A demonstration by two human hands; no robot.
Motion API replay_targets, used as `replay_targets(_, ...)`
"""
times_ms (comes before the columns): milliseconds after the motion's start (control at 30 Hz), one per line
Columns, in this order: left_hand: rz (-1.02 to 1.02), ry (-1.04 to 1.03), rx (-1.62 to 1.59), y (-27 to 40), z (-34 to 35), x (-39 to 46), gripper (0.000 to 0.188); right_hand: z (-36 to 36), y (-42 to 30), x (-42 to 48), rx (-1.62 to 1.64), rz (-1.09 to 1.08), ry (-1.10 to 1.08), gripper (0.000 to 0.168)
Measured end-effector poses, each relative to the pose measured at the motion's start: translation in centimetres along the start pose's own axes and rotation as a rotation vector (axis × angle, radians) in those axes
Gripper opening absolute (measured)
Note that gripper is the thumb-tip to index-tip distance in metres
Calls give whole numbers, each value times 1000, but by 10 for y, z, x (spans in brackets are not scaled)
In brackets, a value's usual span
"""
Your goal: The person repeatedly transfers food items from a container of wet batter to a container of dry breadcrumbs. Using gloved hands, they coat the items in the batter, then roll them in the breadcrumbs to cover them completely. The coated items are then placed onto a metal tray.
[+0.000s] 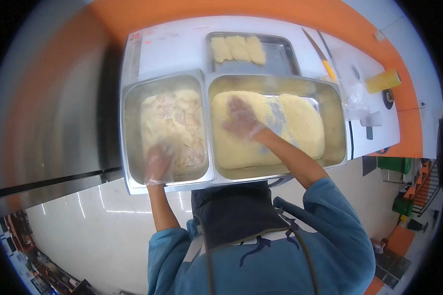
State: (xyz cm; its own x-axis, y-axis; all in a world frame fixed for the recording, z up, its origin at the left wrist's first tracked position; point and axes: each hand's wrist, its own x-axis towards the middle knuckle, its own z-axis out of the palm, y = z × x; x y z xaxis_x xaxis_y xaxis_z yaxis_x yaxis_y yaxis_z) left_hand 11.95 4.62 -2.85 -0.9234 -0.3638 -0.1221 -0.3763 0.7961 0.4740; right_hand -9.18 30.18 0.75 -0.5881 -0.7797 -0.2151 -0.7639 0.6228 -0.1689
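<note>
Two deep steel pans stand side by side before me. In the left steel pan [133, 110] lie pieces of what looks like raw meat in pale batter [186, 125]. My left hand [159, 160], in a clear plastic glove, is at the near left part of that batter; its fingers are blurred. The right steel pan [334, 121] holds yellow breadcrumbs [302, 129], parted by a strip of thinly covered pan bottom. Over the left part of the crumbs is my gloved right hand [242, 118], fingers spread, with nothing visible in it. Whether it touches them I cannot tell.
Behind the pans, a shallow metal tray [280, 55] holds three coated pieces [238, 48]. A knife with a yellow handle [329, 69] lies to its right. Farther right are a yellow roll of film [384, 80], crumpled clear plastic [356, 97] and a translucent cup [372, 119].
</note>
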Motion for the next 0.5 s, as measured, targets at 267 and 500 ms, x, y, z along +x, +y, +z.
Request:
replay_targets(267, -76, -106, -142, 32, -27, -1, 30, 95, -28, -56, 644, -264, -218, 23)
replay_targets(500, -155, -124, -56, 28, -24, 11, 31, 45, -24, -56, 814, -49, -564, 31)
